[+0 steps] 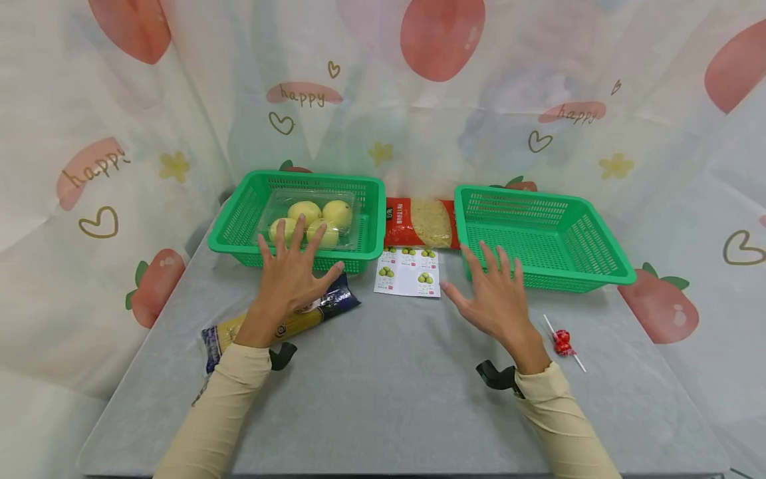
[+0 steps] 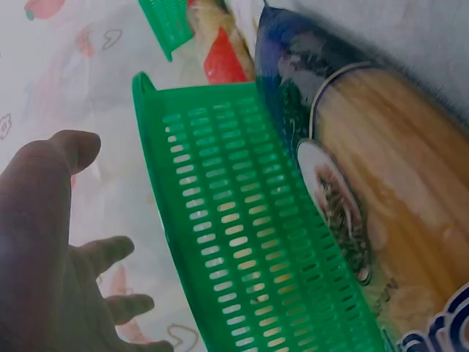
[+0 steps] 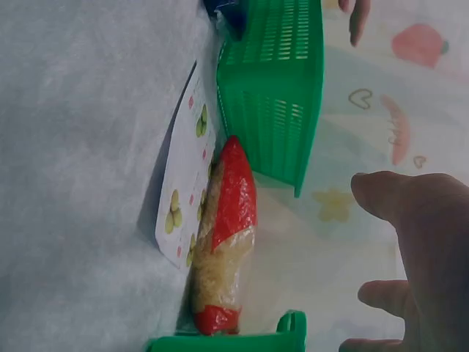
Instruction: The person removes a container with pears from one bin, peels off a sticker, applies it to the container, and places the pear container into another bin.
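Observation:
My left hand (image 1: 293, 273), fingers spread, is over the front rim of the left green basket (image 1: 375, 213). In that basket lies a clear plastic box (image 1: 353, 233) with several pale yellow-green round fruits (image 1: 304, 211). Under the left forearm lies a pack of spaghetti (image 1: 302, 322), its blue end toward the basket; it also shows in the left wrist view (image 2: 396, 139). My right hand (image 1: 497, 299), fingers also spread, is near the front left corner of the right green basket (image 1: 532, 246), where no items are visible. Neither hand holds anything.
Between the baskets lies a red bag of pale noodle-like food (image 1: 427, 223). In front of it is a white sheet (image 1: 407, 283) with small fruit pictures. Two red lollipops (image 1: 562, 342) lie right of my right hand. A printed curtain (image 1: 371, 126) hangs behind the grey table (image 1: 383, 399).

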{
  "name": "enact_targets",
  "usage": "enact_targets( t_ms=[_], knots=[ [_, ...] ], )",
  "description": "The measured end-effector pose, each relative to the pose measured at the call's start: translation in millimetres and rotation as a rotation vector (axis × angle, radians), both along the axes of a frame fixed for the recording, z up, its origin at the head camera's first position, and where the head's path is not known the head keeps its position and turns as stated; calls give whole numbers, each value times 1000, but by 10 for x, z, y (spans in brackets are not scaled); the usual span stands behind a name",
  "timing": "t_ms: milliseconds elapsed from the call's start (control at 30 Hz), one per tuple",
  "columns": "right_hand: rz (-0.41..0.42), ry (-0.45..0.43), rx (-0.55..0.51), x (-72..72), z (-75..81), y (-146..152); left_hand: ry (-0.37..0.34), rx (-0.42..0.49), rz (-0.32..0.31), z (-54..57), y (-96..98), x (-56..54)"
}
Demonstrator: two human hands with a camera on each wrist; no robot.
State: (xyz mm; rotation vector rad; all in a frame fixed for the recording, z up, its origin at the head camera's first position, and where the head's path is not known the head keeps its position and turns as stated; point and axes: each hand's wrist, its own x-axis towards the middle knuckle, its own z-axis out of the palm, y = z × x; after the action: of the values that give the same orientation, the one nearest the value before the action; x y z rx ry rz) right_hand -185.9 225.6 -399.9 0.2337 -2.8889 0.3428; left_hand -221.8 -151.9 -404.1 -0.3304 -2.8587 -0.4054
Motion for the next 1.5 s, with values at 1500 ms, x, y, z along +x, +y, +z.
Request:
enact_targets(
  t_ms=[1500],
  knots=[
    [276, -243, -319, -849, -152, -1068, -300, 299, -9, 279, -741, -1071]
  ],
)
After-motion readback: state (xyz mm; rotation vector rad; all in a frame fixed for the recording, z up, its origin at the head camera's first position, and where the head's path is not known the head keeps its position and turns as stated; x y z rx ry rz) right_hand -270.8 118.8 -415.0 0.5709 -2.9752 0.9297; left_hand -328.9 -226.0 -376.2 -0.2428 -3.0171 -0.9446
